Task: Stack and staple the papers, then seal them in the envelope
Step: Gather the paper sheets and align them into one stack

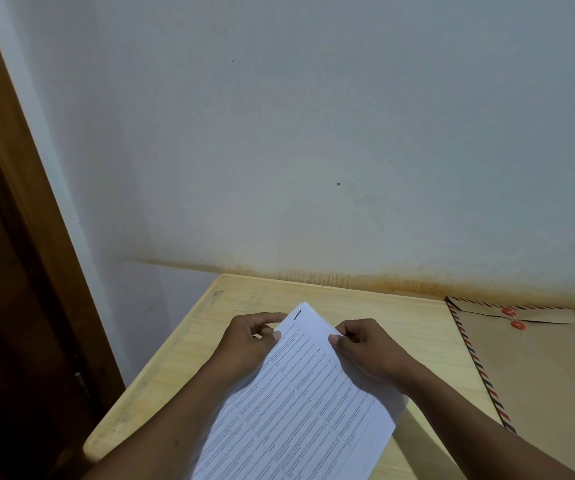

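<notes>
Pinching papers (299, 393) at far end: left hand (248, 344) on 9 o'clock edge, right hand (365, 351) on 3 o'clock edge. Off at 3 o'clock, flat on table (182, 358): envelope (538, 368).

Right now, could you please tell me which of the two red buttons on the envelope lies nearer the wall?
The far button, on the flap of the envelope; the near button sits below the flap's edge, toward you.

White printed papers (299, 393), brown envelope (535, 368) with red-and-dark striped border
</notes>
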Demonstrator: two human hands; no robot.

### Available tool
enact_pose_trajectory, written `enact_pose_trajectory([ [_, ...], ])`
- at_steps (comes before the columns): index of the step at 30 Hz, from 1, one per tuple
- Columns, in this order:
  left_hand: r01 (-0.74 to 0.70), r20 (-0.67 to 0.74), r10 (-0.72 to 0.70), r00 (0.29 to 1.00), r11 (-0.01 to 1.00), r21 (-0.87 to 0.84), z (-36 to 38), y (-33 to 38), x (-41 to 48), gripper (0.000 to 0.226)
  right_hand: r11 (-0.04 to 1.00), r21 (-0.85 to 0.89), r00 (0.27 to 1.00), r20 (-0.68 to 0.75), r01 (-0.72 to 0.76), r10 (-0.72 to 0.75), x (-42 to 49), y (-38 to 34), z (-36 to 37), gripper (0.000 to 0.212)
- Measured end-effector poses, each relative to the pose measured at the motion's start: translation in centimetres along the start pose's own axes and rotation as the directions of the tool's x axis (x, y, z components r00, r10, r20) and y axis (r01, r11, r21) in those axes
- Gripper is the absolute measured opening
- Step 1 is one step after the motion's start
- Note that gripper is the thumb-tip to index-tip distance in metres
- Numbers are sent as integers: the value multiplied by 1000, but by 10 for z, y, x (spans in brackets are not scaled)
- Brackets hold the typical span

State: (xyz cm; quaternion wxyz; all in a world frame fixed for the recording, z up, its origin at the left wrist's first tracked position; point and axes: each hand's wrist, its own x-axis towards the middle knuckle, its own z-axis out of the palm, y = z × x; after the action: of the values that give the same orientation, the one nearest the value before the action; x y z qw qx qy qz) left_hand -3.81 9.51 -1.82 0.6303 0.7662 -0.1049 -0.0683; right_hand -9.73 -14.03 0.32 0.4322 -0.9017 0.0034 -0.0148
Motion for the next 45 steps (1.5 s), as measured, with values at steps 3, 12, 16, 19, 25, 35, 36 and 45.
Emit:
enact_pose_trajectory([
  [3, 1, -6, -1, 1000, 1000, 11, 0, 0, 0, 31, 1000, 24, 1000, 10, -18, 18, -2, -3, -2, 19],
  [12, -57, -17, 60, 998, 987, 152, 1, 6, 0, 29, 999, -6, 999, 33, 39, -39, -1, -7, 2, 35],
  [16, -51, -26, 55, 998, 987, 151, 1, 6, -1, 27, 997, 9, 997, 36, 75, -75, -1, -11, 4, 36],
  [19, -46, -30, 51, 998, 987, 152, 0, 5, -1, 26, 996, 9, 996, 6, 88, -88, 0, -13, 5, 31],
  [25, -52, -20, 55, 998, 990, 131, -2, 7, -4, 24, 995, 26, 994, -60, 92, -91, 3, -12, 9, 31],
  [35, -25, -72, 33, 997, 994, 102, 5, 13, -6, 26, 996, 25, 996, -46, 83, -81, 6, -10, 8, 34],
  [36, -26, -92, 35, 995, 995, 100, 7, 13, -6, 25, 997, 13, 995, -55, 80, -79, 7, -9, 7, 34],
  [45, 3, -69, -5, 998, 1000, -27, 11, 10, 3, 26, 998, -45, 986, -156, 46, -53, 6, -1, -2, 30],
])
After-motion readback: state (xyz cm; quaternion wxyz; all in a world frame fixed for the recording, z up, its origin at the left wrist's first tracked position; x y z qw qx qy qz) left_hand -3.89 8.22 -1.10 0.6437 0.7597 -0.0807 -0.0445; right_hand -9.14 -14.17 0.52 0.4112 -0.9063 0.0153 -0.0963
